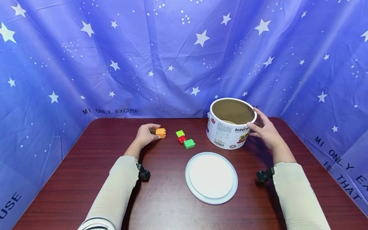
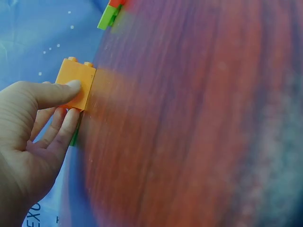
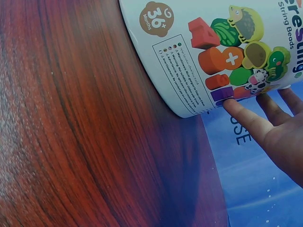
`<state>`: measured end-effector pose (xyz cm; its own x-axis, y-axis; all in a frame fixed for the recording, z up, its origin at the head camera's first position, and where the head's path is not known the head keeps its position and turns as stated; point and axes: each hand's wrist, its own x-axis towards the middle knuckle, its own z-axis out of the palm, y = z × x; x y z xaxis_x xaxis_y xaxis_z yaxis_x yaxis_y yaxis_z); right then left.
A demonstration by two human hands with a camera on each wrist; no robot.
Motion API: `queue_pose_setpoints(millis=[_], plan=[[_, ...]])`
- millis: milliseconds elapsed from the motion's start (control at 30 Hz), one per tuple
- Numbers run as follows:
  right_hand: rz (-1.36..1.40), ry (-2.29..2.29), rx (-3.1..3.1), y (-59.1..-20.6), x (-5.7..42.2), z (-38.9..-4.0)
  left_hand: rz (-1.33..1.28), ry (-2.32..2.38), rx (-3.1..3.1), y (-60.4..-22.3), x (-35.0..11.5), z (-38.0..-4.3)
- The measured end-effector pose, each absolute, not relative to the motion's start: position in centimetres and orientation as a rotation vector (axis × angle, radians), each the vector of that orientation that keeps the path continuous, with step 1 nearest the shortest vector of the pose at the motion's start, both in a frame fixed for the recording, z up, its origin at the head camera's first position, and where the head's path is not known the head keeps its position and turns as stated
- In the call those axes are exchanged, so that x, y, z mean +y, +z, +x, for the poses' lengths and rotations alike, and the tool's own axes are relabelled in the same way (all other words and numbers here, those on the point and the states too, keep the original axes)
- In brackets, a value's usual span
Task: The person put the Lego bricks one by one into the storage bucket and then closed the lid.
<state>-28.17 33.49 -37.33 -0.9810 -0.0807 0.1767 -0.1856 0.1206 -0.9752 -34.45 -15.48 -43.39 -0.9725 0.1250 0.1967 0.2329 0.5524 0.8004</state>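
My left hand (image 1: pixel 145 134) pinches an orange toy building block (image 1: pixel 160 133) near the back left of the table; in the left wrist view its thumb lies across the block's face (image 2: pixel 78 75). A dark green piece (image 2: pixel 74 135) shows partly behind those fingers. To the right, a lime block (image 1: pixel 180 133), a red block (image 1: pixel 182 139) and a green block (image 1: pixel 189 144) lie close together. My right hand (image 1: pixel 265 129) touches the right side of a white round bucket (image 1: pixel 222 135), fingers spread and fairly straight against its wall near the rim. The bucket stands uncovered.
A round white lid (image 1: pixel 211 175) lies flat in front of the bucket. The dark red wooden table (image 1: pixel 161 191) ends at a blue star-patterned curtain (image 1: pixel 172 57) at the back and sides. Black wrist cameras (image 1: pixel 144 174) sit on both forearms.
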Motion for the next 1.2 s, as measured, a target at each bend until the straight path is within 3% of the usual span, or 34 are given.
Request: queue_pose_setpoints(millis=[1200], plan=[[0.250, 1.989, -2.316, -37.2, 33.5, -28.1, -0.561, -1.552, -2.504, -40.7, -12.9, -31.8]])
